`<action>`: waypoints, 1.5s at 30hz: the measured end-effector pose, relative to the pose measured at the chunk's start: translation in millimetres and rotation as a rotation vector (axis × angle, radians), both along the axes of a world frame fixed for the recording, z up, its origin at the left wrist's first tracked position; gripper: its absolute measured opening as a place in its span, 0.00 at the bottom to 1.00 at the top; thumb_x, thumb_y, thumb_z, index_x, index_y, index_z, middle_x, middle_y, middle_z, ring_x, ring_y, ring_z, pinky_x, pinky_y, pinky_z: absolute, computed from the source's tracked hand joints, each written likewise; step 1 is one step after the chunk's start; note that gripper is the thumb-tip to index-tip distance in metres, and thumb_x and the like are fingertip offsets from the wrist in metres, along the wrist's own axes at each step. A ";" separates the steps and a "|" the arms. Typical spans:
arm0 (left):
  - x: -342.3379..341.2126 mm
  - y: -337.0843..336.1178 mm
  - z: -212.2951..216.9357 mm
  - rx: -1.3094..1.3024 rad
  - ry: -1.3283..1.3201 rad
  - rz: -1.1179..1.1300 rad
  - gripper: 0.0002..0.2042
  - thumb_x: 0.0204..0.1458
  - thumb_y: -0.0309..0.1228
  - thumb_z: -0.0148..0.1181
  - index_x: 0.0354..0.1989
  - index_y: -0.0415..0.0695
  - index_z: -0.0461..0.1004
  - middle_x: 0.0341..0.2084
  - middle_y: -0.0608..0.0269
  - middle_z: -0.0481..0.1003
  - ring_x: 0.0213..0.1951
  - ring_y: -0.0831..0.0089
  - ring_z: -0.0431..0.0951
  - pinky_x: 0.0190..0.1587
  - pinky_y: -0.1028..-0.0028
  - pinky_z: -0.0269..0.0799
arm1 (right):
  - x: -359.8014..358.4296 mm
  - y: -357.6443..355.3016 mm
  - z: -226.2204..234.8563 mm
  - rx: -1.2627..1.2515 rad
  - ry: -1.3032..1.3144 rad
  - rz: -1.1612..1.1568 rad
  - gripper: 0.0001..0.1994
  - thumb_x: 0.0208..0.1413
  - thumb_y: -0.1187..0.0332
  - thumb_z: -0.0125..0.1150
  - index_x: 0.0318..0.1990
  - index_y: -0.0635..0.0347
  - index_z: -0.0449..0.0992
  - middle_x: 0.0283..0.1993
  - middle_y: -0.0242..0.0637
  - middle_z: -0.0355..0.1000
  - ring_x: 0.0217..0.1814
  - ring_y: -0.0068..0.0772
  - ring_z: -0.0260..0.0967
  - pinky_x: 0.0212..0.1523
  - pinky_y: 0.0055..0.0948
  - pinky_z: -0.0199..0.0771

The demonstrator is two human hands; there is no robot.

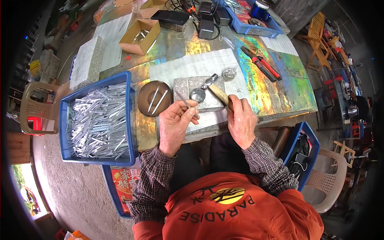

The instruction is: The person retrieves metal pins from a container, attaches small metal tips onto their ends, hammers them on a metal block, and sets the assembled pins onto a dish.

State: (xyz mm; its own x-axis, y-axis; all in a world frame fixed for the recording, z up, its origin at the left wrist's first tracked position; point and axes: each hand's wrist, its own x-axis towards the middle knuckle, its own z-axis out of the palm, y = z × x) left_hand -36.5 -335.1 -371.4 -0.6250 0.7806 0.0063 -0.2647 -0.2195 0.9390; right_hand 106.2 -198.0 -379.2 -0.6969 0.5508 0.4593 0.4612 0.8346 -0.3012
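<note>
My left hand (pixel 176 122) pinches a thin pointed metal strip (pixel 181 98) between thumb and fingers, its tip pointing up and away. My right hand (pixel 242 123) is closed round the wooden handle of a hammer (pixel 218 95). The hammer's round metal head lies over a grey stone block (pixel 211 105), just right of the strip. Left of the block, a round brown wooden dish (pixel 144 98) carries two slim metal strips (pixel 159 102). A blue plastic bin (pixel 129 116) farther left is heaped with similar metal strips (pixel 98 124).
Red-handled pliers (pixel 262 64) lie at the right, near a crumpled clear lump (pixel 229 73). Behind are an open cardboard box (pixel 134 47), black power adapters (pixel 206 27) and a blue tray (pixel 256 31). A tall stone block (pixel 87 62) stands behind the bin. Plastic chairs flank the table.
</note>
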 end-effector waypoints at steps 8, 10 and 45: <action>20.3 -16.5 -5.3 -0.125 0.080 -0.109 0.07 0.54 0.20 0.53 0.41 0.33 0.72 0.28 0.66 0.73 0.27 0.82 0.71 0.31 0.83 0.69 | -5.6 -7.1 41.8 -0.291 0.157 0.398 0.20 0.45 0.72 0.64 0.47 0.64 0.70 0.31 0.42 0.66 0.30 0.40 0.66 0.30 0.33 0.66; 27.1 -18.8 -5.1 -0.186 0.110 -0.124 0.07 0.52 0.20 0.56 0.39 0.34 0.73 0.26 0.64 0.74 0.27 0.80 0.72 0.30 0.81 0.69 | -12.8 -19.0 56.0 -0.693 0.269 0.430 0.17 0.47 0.71 0.63 0.45 0.67 0.71 0.28 0.40 0.67 0.26 0.35 0.67 0.25 0.30 0.65; 37.0 -31.7 8.6 -0.256 0.941 0.366 0.12 0.44 0.18 0.60 0.39 0.39 0.75 0.21 0.60 0.70 0.24 0.72 0.72 0.29 0.76 0.68 | 5.0 -54.2 16.3 -0.732 0.478 0.481 0.09 0.49 0.77 0.62 0.39 0.68 0.76 0.32 0.41 0.76 0.32 0.30 0.77 0.31 0.23 0.76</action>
